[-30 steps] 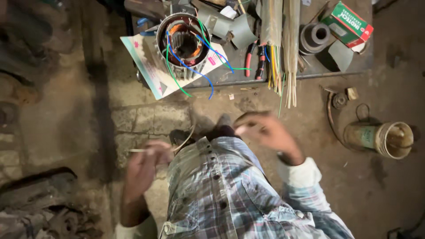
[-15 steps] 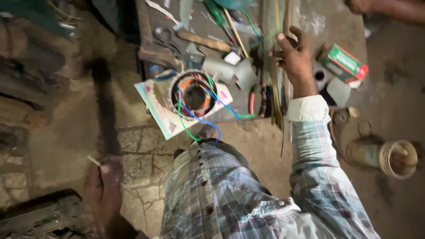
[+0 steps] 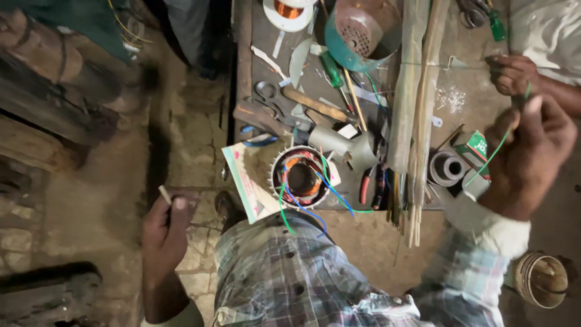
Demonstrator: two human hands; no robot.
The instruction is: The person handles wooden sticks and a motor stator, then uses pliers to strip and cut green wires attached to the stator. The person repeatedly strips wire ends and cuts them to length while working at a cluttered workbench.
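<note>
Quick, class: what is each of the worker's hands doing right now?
Left hand: closed, pinching a small pale stick.
Right hand: closed, holding a thin green wire raised over the workbench.

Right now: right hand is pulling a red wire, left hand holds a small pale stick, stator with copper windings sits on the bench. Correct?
Not quite. In the head view the wire in the right hand is green, not red. The rest stands: the left hand holds a small pale stick, and the stator with copper windings sits on the bench.

A dull metal motor stator (glossy plastic-sheathed wires trailing) sits on the rough, matt wooden bench.
</note>
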